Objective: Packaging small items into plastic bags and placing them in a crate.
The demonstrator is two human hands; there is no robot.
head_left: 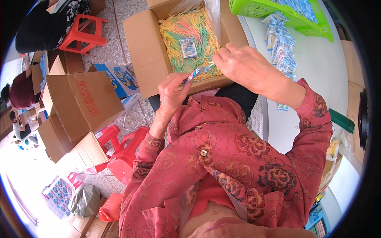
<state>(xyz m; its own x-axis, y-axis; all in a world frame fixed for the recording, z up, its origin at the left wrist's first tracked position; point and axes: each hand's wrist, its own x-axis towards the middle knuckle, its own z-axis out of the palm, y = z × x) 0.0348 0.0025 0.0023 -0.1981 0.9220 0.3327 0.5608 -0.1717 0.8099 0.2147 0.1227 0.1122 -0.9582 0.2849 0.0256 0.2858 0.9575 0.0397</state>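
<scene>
My left hand [171, 92] is closed on the lower end of a small clear and blue plastic packet [196, 73], held tilted over the near edge of an open cardboard box [139, 51]. Close by, my right hand [241, 65] pinches at the packet's upper end, where a thin pale yellow-green stick [211, 63] shows by the fingertips. Many thin yellow, green and pink sticks [180, 27] fill the box. Lying on them is another flat packet [188, 48] with a blue and white print.
To the right, a white table [315, 71] bears a row of small filled packets [281, 49] and a green basket [285, 18] of blue packets. An open brown carton [85, 99] and red stools [125, 158] stand at left. Other people [24, 89] sit farther left.
</scene>
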